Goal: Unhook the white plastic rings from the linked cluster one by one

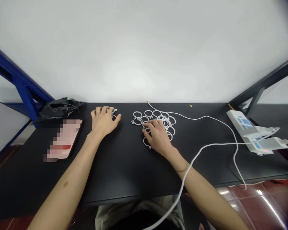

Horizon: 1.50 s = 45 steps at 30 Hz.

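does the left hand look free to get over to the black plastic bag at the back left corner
Probably yes. The left hand lies on the black table over a few white rings, and the black plastic bag sits just to its left. Only bare tabletop lies between them; the phone sits nearer the person.

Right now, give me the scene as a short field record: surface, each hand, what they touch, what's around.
surface: black table against a white wall
left hand: palm down, fingers curled over a small white ring piece; whether it grips it cannot be told
right hand: resting flat on a cluster of white rings, fingertips among them
left of hands: blurred pink phone, crumpled black bag
right side: white power strip with plugged adapters
cable: white cable running across the table and off the front edge
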{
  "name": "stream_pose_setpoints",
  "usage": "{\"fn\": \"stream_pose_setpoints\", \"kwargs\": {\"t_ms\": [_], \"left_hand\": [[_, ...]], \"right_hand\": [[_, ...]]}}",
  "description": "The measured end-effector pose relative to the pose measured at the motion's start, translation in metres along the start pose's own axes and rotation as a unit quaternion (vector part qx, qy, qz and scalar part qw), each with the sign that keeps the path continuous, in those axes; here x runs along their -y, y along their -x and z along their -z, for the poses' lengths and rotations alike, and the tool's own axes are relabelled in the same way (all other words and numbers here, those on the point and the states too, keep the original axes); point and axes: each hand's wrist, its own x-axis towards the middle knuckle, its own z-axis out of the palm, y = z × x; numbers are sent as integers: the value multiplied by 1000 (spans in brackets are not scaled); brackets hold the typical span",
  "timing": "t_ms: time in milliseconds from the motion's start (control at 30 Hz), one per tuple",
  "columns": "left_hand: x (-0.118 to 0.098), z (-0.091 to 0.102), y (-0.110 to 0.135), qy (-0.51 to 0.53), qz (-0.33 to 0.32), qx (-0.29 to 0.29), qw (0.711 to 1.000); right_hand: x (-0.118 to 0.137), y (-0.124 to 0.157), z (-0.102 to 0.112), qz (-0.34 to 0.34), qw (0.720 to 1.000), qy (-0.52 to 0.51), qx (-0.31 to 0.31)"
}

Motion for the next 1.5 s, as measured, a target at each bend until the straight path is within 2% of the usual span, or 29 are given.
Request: {"fn": "stream_pose_setpoints", "kwargs": {"t_ms": [133, 333, 600, 833, 1000, 1100, 1267, 1400, 1500], "left_hand": [[4, -4, -2, -27, 15, 33, 999], [5, -2, 10, -19, 16, 16, 1000], [6, -1, 11, 12, 5, -22, 1000], [14, -4, -1, 5, -18, 83, 996], [16, 0, -5, 2, -17, 86, 996], [16, 5, 0, 5, -14, 64, 998], [-3, 18, 27, 52, -35, -15, 998], [-35, 17, 56, 124, -109, 6, 986], [-52, 11, 69, 168, -127, 15, 977]], "right_hand": [[-1, 1, 0, 0, 1000, 2, 1], [1, 0, 0, 4, 1000, -1, 10], [-2, -4, -3, 12, 999, 32, 15], [-3, -9, -15, 38, 996, 67, 51], [-3, -10, -16, 35, 996, 60, 52], [-3, -10, -13, 34, 997, 53, 52], [0, -11, -5, 39, 999, -7, 21], [4, -9, 2, 36, 994, -101, -18], [7, -5, 4, 31, 988, -145, -31]]}}
